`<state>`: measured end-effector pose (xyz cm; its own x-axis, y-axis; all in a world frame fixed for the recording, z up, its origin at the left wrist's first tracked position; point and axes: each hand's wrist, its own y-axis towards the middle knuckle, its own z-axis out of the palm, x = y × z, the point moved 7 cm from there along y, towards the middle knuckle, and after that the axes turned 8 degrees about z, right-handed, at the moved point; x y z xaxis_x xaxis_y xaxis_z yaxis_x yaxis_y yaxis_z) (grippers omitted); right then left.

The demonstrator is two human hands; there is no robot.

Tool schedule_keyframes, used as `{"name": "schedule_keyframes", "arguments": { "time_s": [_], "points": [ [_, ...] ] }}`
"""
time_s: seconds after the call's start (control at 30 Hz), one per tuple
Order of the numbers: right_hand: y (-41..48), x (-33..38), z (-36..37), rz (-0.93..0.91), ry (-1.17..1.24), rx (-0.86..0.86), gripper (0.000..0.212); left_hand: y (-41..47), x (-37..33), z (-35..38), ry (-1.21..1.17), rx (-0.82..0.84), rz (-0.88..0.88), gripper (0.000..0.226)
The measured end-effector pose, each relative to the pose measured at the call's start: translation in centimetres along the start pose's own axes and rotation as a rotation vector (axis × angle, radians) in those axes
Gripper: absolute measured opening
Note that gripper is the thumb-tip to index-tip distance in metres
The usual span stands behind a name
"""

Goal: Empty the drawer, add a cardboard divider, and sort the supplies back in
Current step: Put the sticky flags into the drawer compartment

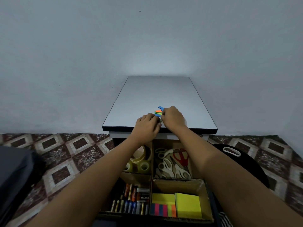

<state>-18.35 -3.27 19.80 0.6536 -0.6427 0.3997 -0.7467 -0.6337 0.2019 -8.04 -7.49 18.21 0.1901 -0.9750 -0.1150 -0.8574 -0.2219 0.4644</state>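
Note:
Small coloured sticky flags (158,111), blue, orange and green, lie on the white table top (157,94) near its front edge. My right hand (173,117) pinches them from the right. My left hand (147,126) sits just beside them with curled fingers touching something small and hidden. Below, the open drawer (211,199) has a cardboard divider (151,176) forming several compartments: tape rolls (139,163) back left, scissors (172,164) back right, batteries (132,200) front left, yellow sticky notes (186,205) front right.
A black bag with a white handle (231,151) sits on the patterned floor to the right of the drawer. A dark grey object (14,174) lies at the left edge. The table stands against a plain wall.

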Motion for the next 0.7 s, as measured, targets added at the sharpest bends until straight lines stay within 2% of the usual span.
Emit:
{"name": "schedule_keyframes", "arguments": {
  "time_s": [0.07, 0.13, 0.37, 0.5, 0.7],
  "points": [
    [-0.2, -0.1, -0.1, 0.001, 0.028, 0.004, 0.025, -0.4, -0.1, -0.1, -0.004, -0.008, 0.04, 0.052],
    [-0.4, -0.5, -0.4, 0.009, 0.109, 0.016, 0.021, -0.7, -0.3, -0.2, 0.006, -0.001, 0.072, 0.053],
    [-1.2, -1.8, -0.8, 0.044, 0.371, 0.01, 0.008, -1.5, -0.6, -1.0, -0.038, -0.06, 0.129, 0.041],
    [-1.7, -1.9, -1.1, 0.053, 0.487, 0.023, 0.008, -1.9, -0.9, -1.6, -0.052, -0.112, 0.165, 0.021],
    [-3.1, -2.5, -1.8, 0.078, 0.652, 0.05, 0.008, -2.9, -0.5, -2.8, -0.139, -0.233, 0.106, 0.021]
  ]
}}
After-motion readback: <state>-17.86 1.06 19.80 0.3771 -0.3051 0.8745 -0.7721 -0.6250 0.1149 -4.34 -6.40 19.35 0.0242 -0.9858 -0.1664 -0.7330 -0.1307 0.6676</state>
